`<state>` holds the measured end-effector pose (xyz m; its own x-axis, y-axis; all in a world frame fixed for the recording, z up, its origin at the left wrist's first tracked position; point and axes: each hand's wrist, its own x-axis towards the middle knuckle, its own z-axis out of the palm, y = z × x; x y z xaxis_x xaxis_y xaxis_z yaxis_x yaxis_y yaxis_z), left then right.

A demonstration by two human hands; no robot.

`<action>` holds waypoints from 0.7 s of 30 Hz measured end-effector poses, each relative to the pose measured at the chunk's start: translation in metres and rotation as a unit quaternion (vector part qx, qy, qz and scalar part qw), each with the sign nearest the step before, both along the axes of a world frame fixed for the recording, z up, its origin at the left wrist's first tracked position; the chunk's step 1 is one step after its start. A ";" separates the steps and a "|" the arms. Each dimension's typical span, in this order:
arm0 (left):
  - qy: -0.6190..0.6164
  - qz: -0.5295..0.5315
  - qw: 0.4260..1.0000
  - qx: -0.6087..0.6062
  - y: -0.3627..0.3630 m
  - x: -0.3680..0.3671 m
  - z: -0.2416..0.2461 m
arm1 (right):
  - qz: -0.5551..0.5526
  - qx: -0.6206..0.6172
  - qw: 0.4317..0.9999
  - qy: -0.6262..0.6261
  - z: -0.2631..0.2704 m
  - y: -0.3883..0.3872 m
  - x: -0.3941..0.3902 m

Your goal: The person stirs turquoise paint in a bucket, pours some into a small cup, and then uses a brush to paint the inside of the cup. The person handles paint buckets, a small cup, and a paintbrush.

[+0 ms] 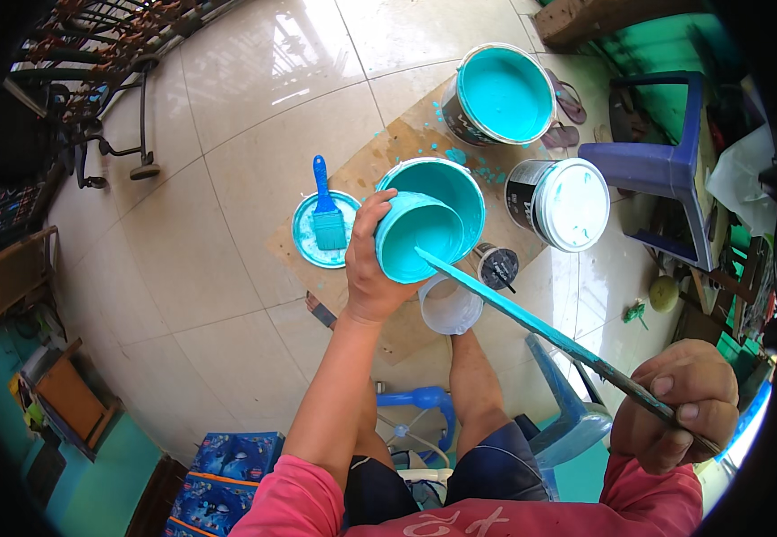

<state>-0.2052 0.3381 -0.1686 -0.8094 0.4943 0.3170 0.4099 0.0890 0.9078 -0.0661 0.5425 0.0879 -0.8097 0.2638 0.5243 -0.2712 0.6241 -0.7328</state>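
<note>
My left hand [375, 268] grips a small tub [422, 235] coated with turquoise paint, tilted so its inside shows. It is over the near side of a larger open paint bucket [465, 191]. In my right hand [677, 403], at the lower right, is the bare end of a long wooden stick [529, 315]; its paint-covered tip reaches into the tub's opening. A blue-handled paintbrush [328, 218] lies on a paint-smeared round lid [302, 228] to the left. Below the tub is a translucent plastic container [452, 309], partly overlapped by the stick.
A full bucket of turquoise paint [506, 94] and a lidded paint bucket [573, 205] stand at the right. Near them are a lidded cup with a straw [497, 267], slippers [566, 101] and a purple plastic chair [650, 161]. Spattered cardboard [395, 148] covers some floor tiles.
</note>
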 end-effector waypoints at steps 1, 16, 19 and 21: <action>0.000 -0.003 1.000 -0.001 0.000 0.000 0.001 | 0.006 0.000 1.000 0.004 0.000 0.003 0.002; 0.001 0.002 1.000 0.015 -0.002 0.005 0.000 | -0.160 -0.172 0.972 -0.023 -0.024 0.022 0.021; 0.007 0.010 1.000 -0.004 -0.012 0.007 0.001 | -0.114 -0.249 0.961 0.024 -0.048 0.037 0.020; 0.037 0.018 0.999 -0.032 -0.022 0.009 0.004 | -0.164 -0.221 0.961 -0.015 -0.080 0.036 0.014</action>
<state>-0.1960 0.3165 -0.1647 -0.8028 0.4865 0.3446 0.4705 0.1621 0.8674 -0.0524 0.5781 0.0081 -0.6581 0.6990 0.2798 -0.0870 0.2986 -0.9504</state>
